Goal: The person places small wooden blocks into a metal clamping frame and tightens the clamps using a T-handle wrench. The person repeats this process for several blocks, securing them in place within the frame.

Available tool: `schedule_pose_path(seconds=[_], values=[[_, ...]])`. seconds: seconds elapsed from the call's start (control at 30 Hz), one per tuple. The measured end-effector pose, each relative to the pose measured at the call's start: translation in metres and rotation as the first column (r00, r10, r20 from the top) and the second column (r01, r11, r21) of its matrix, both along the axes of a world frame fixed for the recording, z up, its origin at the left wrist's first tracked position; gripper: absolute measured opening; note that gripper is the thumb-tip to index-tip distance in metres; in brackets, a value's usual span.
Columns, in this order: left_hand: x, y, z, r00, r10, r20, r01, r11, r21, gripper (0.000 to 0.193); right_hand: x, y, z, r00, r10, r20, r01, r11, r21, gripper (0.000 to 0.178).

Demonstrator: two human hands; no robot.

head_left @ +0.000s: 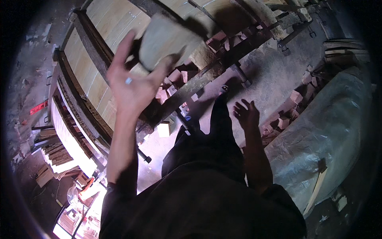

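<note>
While the left hand (133, 85) spreads its fingers and thumb about a pale block (169, 40) over the wooden boards (113, 18), I cannot tell whether they clamp it. The right hand (247, 113) looks empty, fingers apart, well away. Good handling probably means pressing the thumb firmly, keeping the block level and knuckles clear of the dark bars (94, 38).

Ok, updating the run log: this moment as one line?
left hand: spread at pale slab-like block, grip unclear | right hand: open, empty | nearby: pale wooden boards under dark bars
</note>
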State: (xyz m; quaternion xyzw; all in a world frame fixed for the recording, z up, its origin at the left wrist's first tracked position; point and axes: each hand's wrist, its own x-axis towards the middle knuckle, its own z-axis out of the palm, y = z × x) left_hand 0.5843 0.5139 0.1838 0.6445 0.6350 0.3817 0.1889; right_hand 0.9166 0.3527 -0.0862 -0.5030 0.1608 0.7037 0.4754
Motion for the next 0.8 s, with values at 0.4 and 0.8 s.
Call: schedule_pose_path(seconds=[0.4, 0.8], values=[[0.133, 0.107, -0.034, 0.988, -0.132, -0.077, 0.128, 0.991, -0.049, 0.072, 0.011, 0.067, -0.042, 0.977, -0.008, 0.213, -0.037, 0.978, 0.203, 0.023], [0.138, 0.118, -0.123, 0.954, -0.199, -0.224, 0.155, 0.968, -0.198, 0.078, 0.026, 0.088, -0.038, 0.974, 0.004, 0.226, -0.057, 0.972, 0.227, 0.033]])
